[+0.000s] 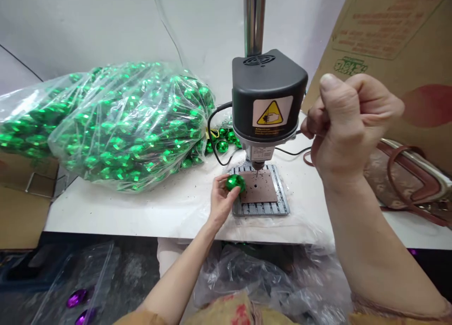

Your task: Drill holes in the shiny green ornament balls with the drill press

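Green faceted balls fill the clear plastic bag (106,122) far left. Right of it, the bench drill (268,99). Right hand (348,127) fists its lever; left hand (221,200) pinches a green ball (235,182) beside the drill's brown pad (259,186).

One view only, head-worn camera, looks forward and steeply down over a white table (116,212) from the near edge. Both forearms enter from the bottom of frame; right hand (348,122) sits very close to the lens and looms large, left hand (221,200) is farther out, beside the small drill press (268,99) at centre. Press column runs out of the top of frame. Far wall closes the view behind. Left side reaches a bag of green balls (113,122), right side a cardboard box (399,37). Floor under the table shows at bottom left. No second view to overlap with.
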The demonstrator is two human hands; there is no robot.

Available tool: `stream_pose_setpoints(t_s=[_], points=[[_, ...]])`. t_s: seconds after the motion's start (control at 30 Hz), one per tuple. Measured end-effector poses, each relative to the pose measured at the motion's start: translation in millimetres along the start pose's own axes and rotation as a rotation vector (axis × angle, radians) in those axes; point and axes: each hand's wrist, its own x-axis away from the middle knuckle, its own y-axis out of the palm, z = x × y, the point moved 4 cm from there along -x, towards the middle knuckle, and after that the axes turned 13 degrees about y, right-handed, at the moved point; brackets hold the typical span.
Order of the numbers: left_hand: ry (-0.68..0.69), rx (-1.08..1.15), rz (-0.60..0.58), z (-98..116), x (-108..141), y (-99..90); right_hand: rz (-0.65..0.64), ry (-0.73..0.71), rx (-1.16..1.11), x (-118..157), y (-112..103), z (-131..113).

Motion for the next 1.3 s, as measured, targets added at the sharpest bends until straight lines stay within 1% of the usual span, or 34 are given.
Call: stream_pose_setpoints(t_s=[0.03, 0.1, 0.27, 0.4, 0.5, 0.63, 0.87, 1.0, 1.1, 1.2, 1.3], points=[[-0.023, -0.016, -0.065, -4.6, 0.3, 8.8, -0.004, 0.001, 0.000, 0.4, 0.2, -0.3], [-0.050, -0.056, -0.132, -14.5, -4.9, 20.6, -0.013, 0.003, -0.002, 0.7, 0.4, -0.6], [-0.045, -0.117, -0.193, -29.0, -21.1, 30.6, -0.027, 0.016, -0.010, -1.0, -0.2, 1.4], [0.016, -0.176, -0.243, -30.5, -23.9, 32.8, -0.033, 0.001, -0.010, -1.7, -0.8, 3.5], [0.075, -0.218, -0.302, -28.7, -24.2, 35.2, -0.032, 0.001, 0.013, -1.0, -0.8, 3.9], [0.092, -0.263, -0.366, -24.6, -21.7, 40.0, -0.026, 0.013, 0.027, -0.5, -0.3, 2.9], [0.064, -0.198, -0.341, -20.4, -16.9, 49.4, -0.027, 0.000, 0.011, -2.1, -1.3, 3.3], [0.039, -0.179, -0.320, -23.6, -16.9, 49.5, -0.001, -0.015, 0.059, 7.7, -6.3, 5.6], [0.027, -0.173, -0.316, -26.3, -17.1, 48.6, 0.018, -0.097, 0.048, 20.2, -11.2, 7.4], [0.038, -0.187, -0.320, -28.1, -17.2, 48.2, -0.003, -0.188, -0.008, 31.3, -14.6, 10.7], [0.055, -0.204, -0.326, -29.3, -17.1, 47.9, -0.006, -0.241, -0.037, 38.0, -17.3, 15.0]])
